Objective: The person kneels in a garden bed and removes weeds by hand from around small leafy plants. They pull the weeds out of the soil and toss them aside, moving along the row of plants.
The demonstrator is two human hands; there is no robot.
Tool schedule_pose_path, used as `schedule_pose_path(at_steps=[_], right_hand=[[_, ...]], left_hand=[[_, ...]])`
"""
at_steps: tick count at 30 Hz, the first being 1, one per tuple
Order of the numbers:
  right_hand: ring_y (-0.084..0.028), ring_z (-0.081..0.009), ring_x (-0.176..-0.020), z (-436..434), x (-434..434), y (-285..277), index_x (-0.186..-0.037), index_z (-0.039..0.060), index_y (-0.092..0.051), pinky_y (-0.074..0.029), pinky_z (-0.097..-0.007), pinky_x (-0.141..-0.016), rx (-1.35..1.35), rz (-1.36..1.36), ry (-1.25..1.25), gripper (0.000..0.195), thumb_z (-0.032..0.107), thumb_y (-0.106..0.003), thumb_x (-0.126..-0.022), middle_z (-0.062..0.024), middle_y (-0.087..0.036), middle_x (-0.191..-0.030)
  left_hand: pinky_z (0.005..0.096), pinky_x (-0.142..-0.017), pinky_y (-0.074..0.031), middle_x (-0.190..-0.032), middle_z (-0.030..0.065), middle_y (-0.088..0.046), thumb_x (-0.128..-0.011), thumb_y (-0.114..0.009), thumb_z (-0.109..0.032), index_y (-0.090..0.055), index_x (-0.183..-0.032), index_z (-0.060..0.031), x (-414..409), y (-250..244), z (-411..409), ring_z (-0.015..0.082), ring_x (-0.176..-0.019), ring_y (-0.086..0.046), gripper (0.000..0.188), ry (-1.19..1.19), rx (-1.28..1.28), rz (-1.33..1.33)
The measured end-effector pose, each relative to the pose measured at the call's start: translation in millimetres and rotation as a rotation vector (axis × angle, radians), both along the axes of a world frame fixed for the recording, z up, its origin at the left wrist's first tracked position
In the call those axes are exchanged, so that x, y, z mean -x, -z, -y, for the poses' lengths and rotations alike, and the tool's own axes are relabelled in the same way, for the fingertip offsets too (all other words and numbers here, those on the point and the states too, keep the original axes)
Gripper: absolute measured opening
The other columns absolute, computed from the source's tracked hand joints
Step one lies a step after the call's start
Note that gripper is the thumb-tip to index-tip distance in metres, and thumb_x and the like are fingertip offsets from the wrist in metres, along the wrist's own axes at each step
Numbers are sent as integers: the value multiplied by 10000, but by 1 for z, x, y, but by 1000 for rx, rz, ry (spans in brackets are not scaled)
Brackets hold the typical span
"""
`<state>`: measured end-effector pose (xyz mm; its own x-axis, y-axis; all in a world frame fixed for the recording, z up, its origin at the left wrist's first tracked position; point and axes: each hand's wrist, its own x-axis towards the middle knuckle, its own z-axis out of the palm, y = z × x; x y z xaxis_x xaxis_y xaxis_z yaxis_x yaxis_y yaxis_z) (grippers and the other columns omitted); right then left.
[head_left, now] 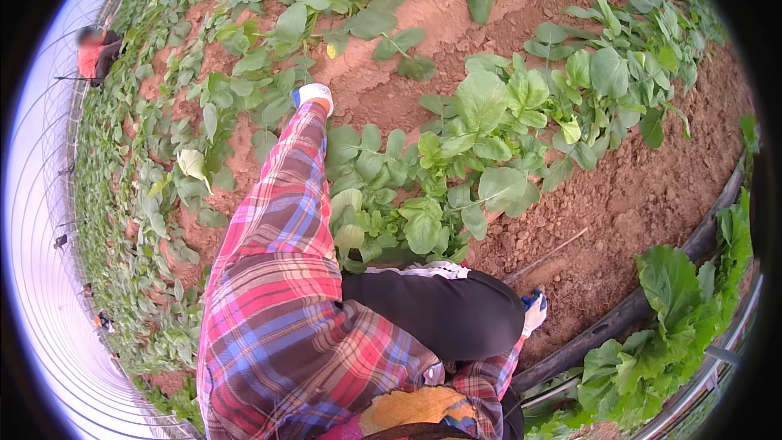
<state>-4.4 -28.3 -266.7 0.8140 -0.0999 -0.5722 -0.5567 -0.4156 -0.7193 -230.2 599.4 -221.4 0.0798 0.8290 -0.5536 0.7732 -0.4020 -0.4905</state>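
Observation:
My left hand [315, 98], in a white glove with blue on it, reaches out at the end of a plaid sleeve. It is by leafy green plants [284, 95] that look like radish or a similar brassica. Its fingers are turned away, so what it touches is hidden. My right hand [534, 313], gloved in white and blue, is low beside my black-trousered knee [440, 311], over bare soil. Its fingers look bent, but whether anything is in them cannot be made out. Between my two arms grows a dense clump of leafy plants [421, 195].
A thin dry stalk [547, 255] lies on the reddish soil [611, 214]. A dark pipe [617, 318] runs along the right, with lettuce-like plants [672, 318] past it. Far left, another person [95, 58] is among the rows beneath the hooped greenhouse frame [36, 153].

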Motion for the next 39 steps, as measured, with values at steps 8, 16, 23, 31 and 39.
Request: schedule_pose_path(at_steps=[8,16,23,31,39], right_hand=[[-470,-115,-451,11,-1,8,-1050,101,-612,-386,-237,-389,90,97,-113,261,300,-501,-923,-37,-549,-660],[-497,-119,-493,15,0,21,-1056,87,-613,-408,-240,-414,90,112,-128,255,273,-499,-924,-44,-557,-675],[-510,-123,-524,19,1,20,-1057,89,-608,-401,-236,-416,64,98,-139,255,279,-511,-918,-42,-560,-702],[-449,-113,-438,7,2,7,-1063,99,-594,-380,-243,-389,26,29,-77,248,282,-501,-924,-49,-546,-684],[-404,-77,-397,3,0,2,-1067,109,-595,-330,-215,-351,3,-56,-23,235,276,-503,-929,-26,-534,-648]], left_hand=[[429,-788,-501,-1078,80,-655,-801,-563,-186,-689,-1027,-119,38,-3,10,279,-1006,-622,267,184,87,-93],[362,-842,-477,-1073,85,-616,-793,-599,-110,-615,-1041,-85,54,-33,18,251,-1000,-596,249,489,394,324],[493,-863,-508,-809,39,-503,-853,-480,21,-489,-941,-81,23,-29,-11,216,-769,-573,135,-936,572,2152],[354,-544,-527,-673,51,-504,-854,-462,-95,-539,-889,-87,8,32,-81,204,-546,-523,85,-982,-87,1759],[370,-781,-505,-1037,157,-648,-834,-560,-187,-669,-1004,-70,-5,54,-102,286,-962,-631,233,-451,-448,724]])
